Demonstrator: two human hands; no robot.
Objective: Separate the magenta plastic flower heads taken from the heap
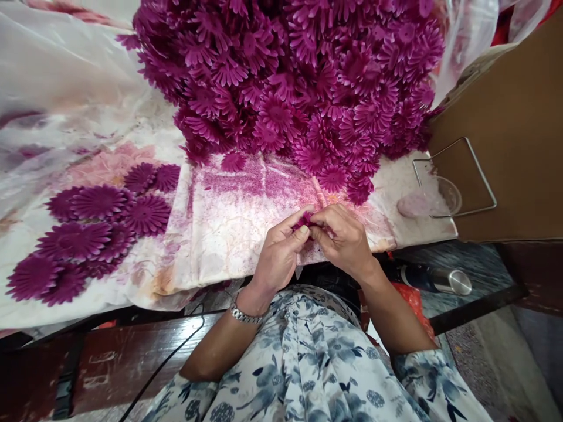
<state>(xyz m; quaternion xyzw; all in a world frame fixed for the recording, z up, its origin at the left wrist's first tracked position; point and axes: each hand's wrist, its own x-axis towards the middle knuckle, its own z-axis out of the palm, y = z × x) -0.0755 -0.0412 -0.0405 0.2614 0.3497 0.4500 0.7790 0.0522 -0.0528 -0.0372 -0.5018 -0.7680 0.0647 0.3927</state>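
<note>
Close together at the table's front edge, my two hands pinch a small purple artificial flower piece [304,220]. My left hand [281,249] has thumb and fingers closed on its left side. My right hand [343,237] grips it from the right with bent fingers. Most of the piece is hidden by the fingers. Just beyond the hands rises a large heap of purple artificial flower heads [275,111]. To the left, several wider, flatter purple flower layers [74,240] lie overlapping on the cloth.
A stained floral tablecloth [229,252] covers the table. At right are a clear plastic cup [447,196], a bent metal wire frame [481,170] and a cardboard box [514,135]. A dark flask [435,278] lies below the right edge. Plastic sheeting [65,58] spreads at the upper left.
</note>
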